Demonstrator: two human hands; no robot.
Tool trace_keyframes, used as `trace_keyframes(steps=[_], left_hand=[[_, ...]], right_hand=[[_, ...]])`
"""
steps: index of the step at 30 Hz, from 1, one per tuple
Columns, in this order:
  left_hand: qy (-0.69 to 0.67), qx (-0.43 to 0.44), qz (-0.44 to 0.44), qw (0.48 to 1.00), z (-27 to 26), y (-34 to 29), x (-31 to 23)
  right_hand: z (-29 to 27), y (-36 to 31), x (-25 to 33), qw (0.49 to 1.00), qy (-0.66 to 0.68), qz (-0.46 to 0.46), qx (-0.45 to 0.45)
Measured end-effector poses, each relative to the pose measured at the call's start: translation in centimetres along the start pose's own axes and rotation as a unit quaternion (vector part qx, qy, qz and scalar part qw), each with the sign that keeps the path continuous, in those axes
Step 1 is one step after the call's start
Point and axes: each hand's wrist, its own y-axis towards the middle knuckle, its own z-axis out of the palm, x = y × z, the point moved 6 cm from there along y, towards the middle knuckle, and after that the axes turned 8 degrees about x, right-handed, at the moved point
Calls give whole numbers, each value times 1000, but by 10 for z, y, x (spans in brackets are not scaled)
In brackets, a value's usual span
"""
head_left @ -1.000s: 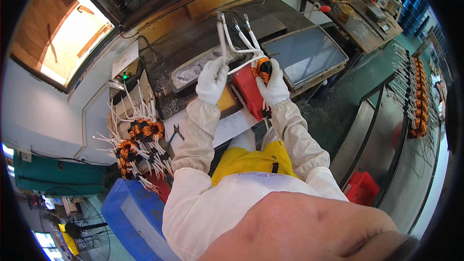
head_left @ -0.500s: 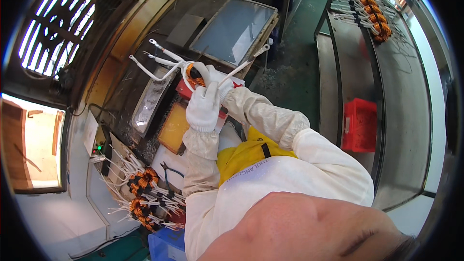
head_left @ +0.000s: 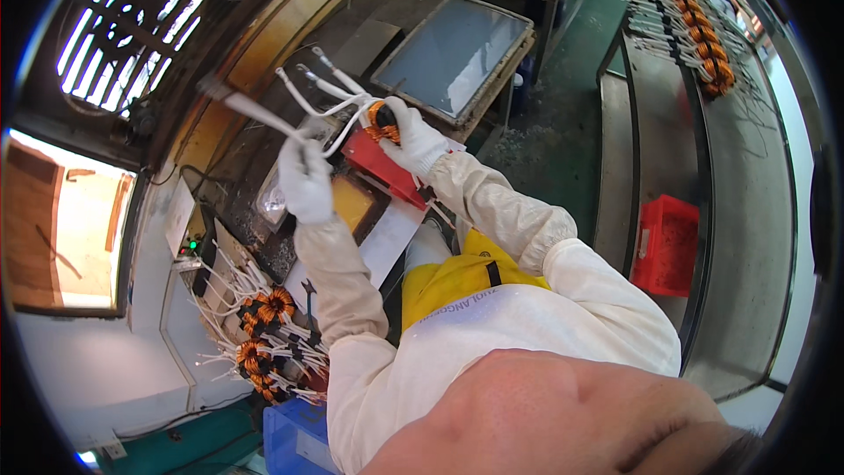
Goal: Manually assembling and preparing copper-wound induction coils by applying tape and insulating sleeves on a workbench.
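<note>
My right hand [head_left: 417, 137], in a white glove, is closed around a copper-wound toroidal coil [head_left: 384, 129] with black wrapping. Several white-sleeved leads [head_left: 338, 81] fan out from the coil toward the back left, metal lugs at their tips. Below the coil stands a red box-shaped block [head_left: 376, 161]. To the left, my gloved left hand [head_left: 306, 178] pinches one white lead [head_left: 259, 113], which motion smears toward its far end. Its fingers are partly blurred. Beside the left wrist lies a yellow slab [head_left: 352, 204] in a dark tray; a silvery shallow trough [head_left: 271, 200] is partly hidden behind the hand.
A framed grey-blue panel [head_left: 455, 51] lies at the back of the bench. Finished-looking coils [head_left: 264, 317] are heaped lower left beside pliers [head_left: 309, 297], above a blue crate [head_left: 297, 435]. On the right, a rack holds a row of coils [head_left: 694, 22] and a red crate [head_left: 665, 244].
My hands have separated: the left has moved left, swinging a white lead out, while the right keeps hold of the coil. The whole view has shifted slightly.
</note>
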Motion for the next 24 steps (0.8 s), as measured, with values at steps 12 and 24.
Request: trace_keyframes(steps=[12, 24], left_hand=[[-300, 34, -150, 941, 69, -75, 120], [-215, 109, -132, 961, 145, -99, 110]], right_hand=[[5, 1, -8, 999, 13, -28, -16], [4, 1, -13, 999, 18, 36, 3]])
